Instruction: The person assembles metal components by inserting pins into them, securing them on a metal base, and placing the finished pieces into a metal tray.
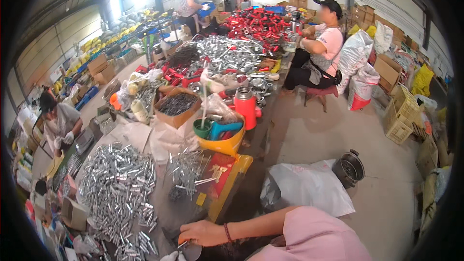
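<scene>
My right hand (207, 233), bare with a dark red bead bracelet, reaches in at the lower edge. Its fingers are curled together over a small silver metal part (182, 245). Just below it is a pale, rounded translucent thing (192, 251), cut off by the frame. What looks like my left hand (173, 257), in a white glove, barely shows at the bottom edge; its fingers are mostly hidden. To the left spreads a big heap of silver metal sleeves (118, 188). Beyond my right hand lie thin silver bolts or pins (185, 171).
A yellow basin (224, 144), a red flask (245, 108) and a box of dark screws (178, 104) stand ahead. Red and silver parts (258, 26) pile up farther away. A white sack (307, 188) and dark pot (349, 169) are at right. Co-workers (319, 50) work nearby.
</scene>
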Action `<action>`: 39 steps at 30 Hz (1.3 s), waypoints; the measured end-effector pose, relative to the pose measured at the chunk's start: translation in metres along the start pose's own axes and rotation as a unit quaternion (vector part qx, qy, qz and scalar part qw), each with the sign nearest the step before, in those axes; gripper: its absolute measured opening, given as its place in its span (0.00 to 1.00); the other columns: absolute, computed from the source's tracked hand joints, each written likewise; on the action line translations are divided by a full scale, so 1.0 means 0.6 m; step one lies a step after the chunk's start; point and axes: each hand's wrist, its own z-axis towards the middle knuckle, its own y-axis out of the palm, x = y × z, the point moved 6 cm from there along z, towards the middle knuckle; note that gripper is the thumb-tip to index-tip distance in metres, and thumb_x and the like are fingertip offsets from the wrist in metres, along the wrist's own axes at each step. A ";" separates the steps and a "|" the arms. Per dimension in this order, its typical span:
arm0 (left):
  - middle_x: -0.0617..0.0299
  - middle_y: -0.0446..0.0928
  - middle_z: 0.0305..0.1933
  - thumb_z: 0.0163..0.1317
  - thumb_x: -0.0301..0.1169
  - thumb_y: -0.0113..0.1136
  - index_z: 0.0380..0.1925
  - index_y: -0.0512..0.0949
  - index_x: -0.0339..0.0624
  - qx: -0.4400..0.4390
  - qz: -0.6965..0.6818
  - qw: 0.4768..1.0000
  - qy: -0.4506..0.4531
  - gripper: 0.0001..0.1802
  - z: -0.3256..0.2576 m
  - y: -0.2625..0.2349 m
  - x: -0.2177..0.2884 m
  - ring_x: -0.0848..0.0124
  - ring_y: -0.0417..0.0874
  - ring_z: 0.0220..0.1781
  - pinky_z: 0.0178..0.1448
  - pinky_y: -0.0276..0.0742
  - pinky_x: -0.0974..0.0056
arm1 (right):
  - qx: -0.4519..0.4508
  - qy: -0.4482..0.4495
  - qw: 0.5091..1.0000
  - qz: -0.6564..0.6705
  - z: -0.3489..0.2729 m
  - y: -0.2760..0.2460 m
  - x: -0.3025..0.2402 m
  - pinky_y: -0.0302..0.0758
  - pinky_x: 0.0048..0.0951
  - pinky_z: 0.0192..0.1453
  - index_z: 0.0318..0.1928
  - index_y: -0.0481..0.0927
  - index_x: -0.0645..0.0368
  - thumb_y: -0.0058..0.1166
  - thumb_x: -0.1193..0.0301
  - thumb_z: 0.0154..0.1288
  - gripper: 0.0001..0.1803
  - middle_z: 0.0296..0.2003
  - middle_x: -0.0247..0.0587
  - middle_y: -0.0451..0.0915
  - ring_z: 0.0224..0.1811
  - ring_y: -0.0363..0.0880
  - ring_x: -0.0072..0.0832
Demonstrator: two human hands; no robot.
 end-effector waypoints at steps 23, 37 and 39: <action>0.57 0.85 0.42 0.56 0.24 0.79 0.44 0.90 0.42 -0.010 -0.021 0.997 -0.070 0.15 -0.010 -0.006 -0.038 0.55 0.85 0.50 0.58 0.81 0.53 | -0.063 -0.094 0.963 -0.247 0.026 -0.002 -0.058 0.78 0.41 0.54 0.41 0.87 0.52 0.68 0.76 0.56 0.11 0.39 0.35 0.77 0.45 0.82 0.37; 0.57 0.85 0.41 0.59 0.21 0.76 0.43 0.90 0.41 -0.026 -0.044 0.996 -0.071 0.12 -0.001 0.011 -0.038 0.56 0.85 0.47 0.56 0.80 0.55 | -0.077 -0.098 0.964 -0.233 0.032 -0.004 -0.043 0.78 0.40 0.51 0.42 0.88 0.51 0.69 0.76 0.54 0.13 0.40 0.32 0.79 0.44 0.82 0.36; 0.57 0.85 0.40 0.59 0.21 0.76 0.42 0.90 0.41 -0.007 -0.036 0.998 -0.059 0.11 -0.005 0.009 -0.031 0.56 0.84 0.47 0.56 0.80 0.55 | -0.084 -0.102 0.962 -0.239 0.033 -0.001 -0.048 0.78 0.40 0.52 0.41 0.87 0.51 0.67 0.76 0.57 0.11 0.39 0.33 0.78 0.44 0.81 0.36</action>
